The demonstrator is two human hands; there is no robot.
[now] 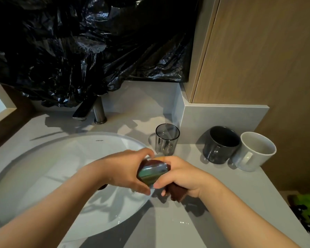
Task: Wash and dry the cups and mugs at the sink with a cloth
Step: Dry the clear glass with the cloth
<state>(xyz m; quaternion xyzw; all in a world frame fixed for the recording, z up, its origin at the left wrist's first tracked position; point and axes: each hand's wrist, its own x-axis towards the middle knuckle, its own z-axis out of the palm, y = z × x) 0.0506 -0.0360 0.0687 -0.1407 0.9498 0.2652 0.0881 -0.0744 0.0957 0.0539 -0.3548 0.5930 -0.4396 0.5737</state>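
A green, shiny cup [151, 173] lies on its side between both hands, over the right rim of the white sink basin [43, 167]. My left hand [125, 169] grips it from the left. My right hand [183, 178] wraps its right side and also holds a dark brown cloth [175, 193] that hangs below the palm. A clear glass tumbler [167, 139] stands upright on the counter just behind the hands. A dark grey mug [220, 144] and a white mug [254, 151] stand side by side, touching, at the right.
A dark faucet [91, 111] rises behind the basin, its spout pointing left. Black plastic sheeting [89, 43] covers the wall above. A wooden cabinet [267, 51] closes the right side. The grey counter [231, 194] shows wet spots near the front. Something green [306, 203] lies at the counter's right edge.
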